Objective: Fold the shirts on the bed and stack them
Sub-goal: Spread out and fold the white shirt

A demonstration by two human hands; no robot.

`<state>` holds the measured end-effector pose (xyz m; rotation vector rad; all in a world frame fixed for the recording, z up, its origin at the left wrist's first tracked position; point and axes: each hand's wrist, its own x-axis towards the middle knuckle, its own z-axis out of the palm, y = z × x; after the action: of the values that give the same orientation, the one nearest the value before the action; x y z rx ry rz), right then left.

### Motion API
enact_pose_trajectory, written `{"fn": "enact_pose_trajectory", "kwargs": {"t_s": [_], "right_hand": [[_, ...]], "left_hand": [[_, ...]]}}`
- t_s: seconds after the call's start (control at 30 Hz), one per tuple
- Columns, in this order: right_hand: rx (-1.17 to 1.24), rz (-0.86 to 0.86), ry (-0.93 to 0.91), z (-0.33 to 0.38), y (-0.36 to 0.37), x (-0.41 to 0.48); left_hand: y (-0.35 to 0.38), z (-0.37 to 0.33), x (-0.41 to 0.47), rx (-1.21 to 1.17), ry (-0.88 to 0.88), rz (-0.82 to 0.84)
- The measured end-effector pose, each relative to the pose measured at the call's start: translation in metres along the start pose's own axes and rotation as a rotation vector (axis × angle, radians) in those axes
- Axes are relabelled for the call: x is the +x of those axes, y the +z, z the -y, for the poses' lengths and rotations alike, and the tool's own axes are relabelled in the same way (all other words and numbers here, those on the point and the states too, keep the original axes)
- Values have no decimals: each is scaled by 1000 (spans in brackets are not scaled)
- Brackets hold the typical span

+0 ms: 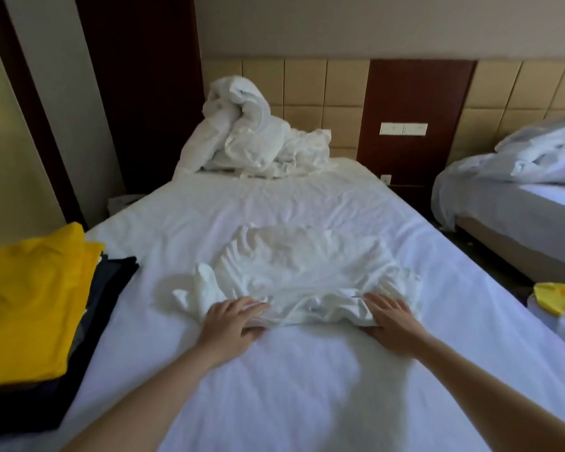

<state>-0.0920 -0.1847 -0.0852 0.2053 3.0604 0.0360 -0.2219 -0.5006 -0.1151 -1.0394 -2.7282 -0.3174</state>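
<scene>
A crumpled white shirt lies spread on the white bed, one sleeve sticking out to the left. My left hand holds the shirt's near edge on the left, fingers on top and thumb under the cloth. My right hand holds the same edge on the right in the same way. On the bed's left side sits a stack of folded shirts, a yellow one on top and dark ones beneath.
A bundled white duvet is heaped at the head of the bed. A second bed stands to the right across a narrow gap. A yellow item lies at the right edge.
</scene>
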Motion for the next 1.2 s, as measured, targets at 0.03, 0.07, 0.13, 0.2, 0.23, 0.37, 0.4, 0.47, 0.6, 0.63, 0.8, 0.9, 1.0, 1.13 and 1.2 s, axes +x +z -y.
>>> {"fn": "enact_pose_trajectory", "kwargs": {"t_s": [0.03,0.07,0.13,0.2,0.23,0.37,0.4,0.47,0.6,0.63,0.8,0.9,1.0,1.13,1.2], "right_hand": [[27,-68,5,0,12,-7],[67,-135,4,-1,21,-11],[146,-265,-29,-1,28,-17],[200,-406,-134,-4,33,-19],[206,-472,-193,-5,36,-20],[259,-599,-243,-4,38,-37],[284,-621,-245,-1,38,-43],[309,-676,-245,4,40,-59],[289,-775,-210,12,52,-91],[272,-797,-213,16,52,-99],[192,-921,-231,28,60,-146],[138,-967,-258,32,64,-172],[101,-998,-301,42,65,-193],[30,-913,-347,53,77,-215],[16,-880,-319,57,76,-222]], "left_hand": [[3,2,-4,-38,8,-80],[3,3,-5,-57,25,-127],[1,2,-5,-85,64,-167],[-1,-2,-8,-106,94,-193],[-2,-4,-11,-114,111,-214],[-2,-9,-37,-291,116,-342],[-2,-11,-46,-316,103,-368],[-3,-14,-66,-322,85,-417],[-10,-20,-101,-240,84,-557],[-12,-24,-107,-228,74,-569],[-18,-38,-150,-338,75,-510],[-25,-43,-169,-237,90,-517],[-30,-42,-189,-87,72,-569],[-28,-41,-215,9,13,-551],[-30,-48,-218,18,-7,-489]]}}
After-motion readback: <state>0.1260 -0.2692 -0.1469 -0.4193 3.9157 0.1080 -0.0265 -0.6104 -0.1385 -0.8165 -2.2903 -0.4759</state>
